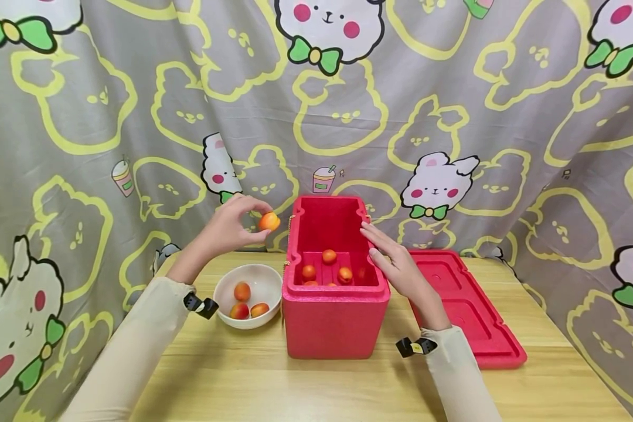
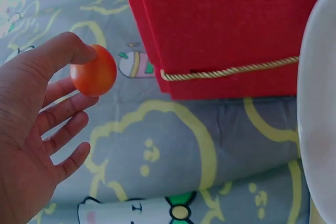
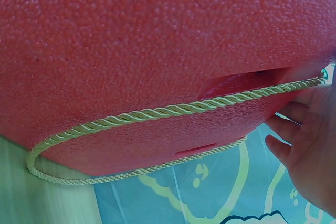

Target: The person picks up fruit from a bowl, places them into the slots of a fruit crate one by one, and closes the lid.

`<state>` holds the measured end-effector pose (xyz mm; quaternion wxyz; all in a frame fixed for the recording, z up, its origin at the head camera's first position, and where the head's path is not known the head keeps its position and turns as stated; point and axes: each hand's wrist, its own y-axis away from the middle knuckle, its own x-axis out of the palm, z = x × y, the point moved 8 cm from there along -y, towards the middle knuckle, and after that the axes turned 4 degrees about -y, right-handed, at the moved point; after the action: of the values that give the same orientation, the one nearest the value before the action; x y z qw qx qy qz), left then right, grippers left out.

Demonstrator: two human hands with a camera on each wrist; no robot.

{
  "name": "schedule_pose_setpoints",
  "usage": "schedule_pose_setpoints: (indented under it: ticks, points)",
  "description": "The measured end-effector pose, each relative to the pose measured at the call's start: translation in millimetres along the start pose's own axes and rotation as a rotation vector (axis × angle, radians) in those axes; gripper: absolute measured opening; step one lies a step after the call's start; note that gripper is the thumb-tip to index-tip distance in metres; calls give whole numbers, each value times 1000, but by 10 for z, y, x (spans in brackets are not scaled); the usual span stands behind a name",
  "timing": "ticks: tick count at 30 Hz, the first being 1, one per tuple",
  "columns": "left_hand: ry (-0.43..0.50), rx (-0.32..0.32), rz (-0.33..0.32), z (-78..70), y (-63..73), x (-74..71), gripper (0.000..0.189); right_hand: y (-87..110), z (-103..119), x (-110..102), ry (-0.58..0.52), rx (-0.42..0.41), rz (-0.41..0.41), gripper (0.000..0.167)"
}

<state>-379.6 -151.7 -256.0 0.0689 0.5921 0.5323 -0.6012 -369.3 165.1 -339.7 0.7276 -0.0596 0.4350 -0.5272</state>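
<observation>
- From where I stand, the left hand (image 1: pixel 229 225) pinches one orange fruit (image 1: pixel 269 221) between thumb and fingertips, the other fingers loosely parted; so light a hold probably spares soft skin.
- That fruit is in the air, between the white bowl (image 1: pixel 268 282) and the red box (image 1: pixel 334 328), higher than the bowl and just left of the box's opening.
- The right hand (image 1: pixel 401 268) lays nearly straight fingers against the box's right rim and grasps nothing, likely to steady it.
- Three more fruits (image 1: pixel 242 291) sit together in the bowl, perhaps gathered by its curved sides; several others (image 1: pixel 329 256) lie apart inside the box, whose floor looks flatter.
- The red lid (image 1: pixel 445 284) lies on the table (image 1: pixel 274 387), to the box's right, leaving the top uncovered.
- A twisted gold cord (image 3: pixel 173 109) loops along the box's side, presumably for carrying.
</observation>
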Motion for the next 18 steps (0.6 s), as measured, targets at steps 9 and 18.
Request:
schedule_pose_setpoints:
  ticks: [9, 18]
  points:
    - [69, 73, -2, -276, -110, 56, 36, -3, 5, 1, -4, -3, -2, 54]
    - [50, 130, 55, -531, -220, 179, 36, -2, 4, 1, -7, 1, -5, 54]
